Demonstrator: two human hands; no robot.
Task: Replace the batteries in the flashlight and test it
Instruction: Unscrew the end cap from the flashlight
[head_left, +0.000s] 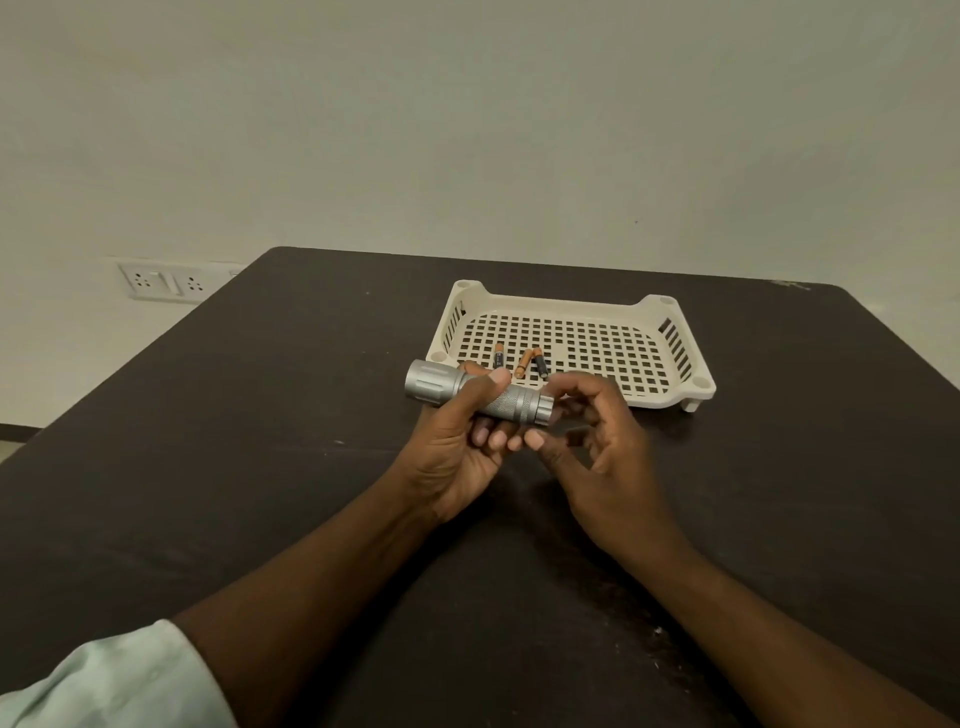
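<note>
Your left hand (457, 441) grips the flashlight (478, 397) just near of the tray (670, 400), right hand (597, 441) fingers loosely curled at its tail cap (543, 410); three batteries (519, 364) lie unloaded, testing pending.

Dark brown table (218, 467) fills the lower frame, surface scuffed, pale flecks near the right front. Cream perforated plastic tray (670, 364) sits on it toward the far side — grid-hole floor, slotted side walls, short feet, round sockets at the corners. Plain off-white wall (467, 130) behind. White wall socket plate (166, 282) low on the left, just past the table edge — two outlets with a switch between them.
</note>
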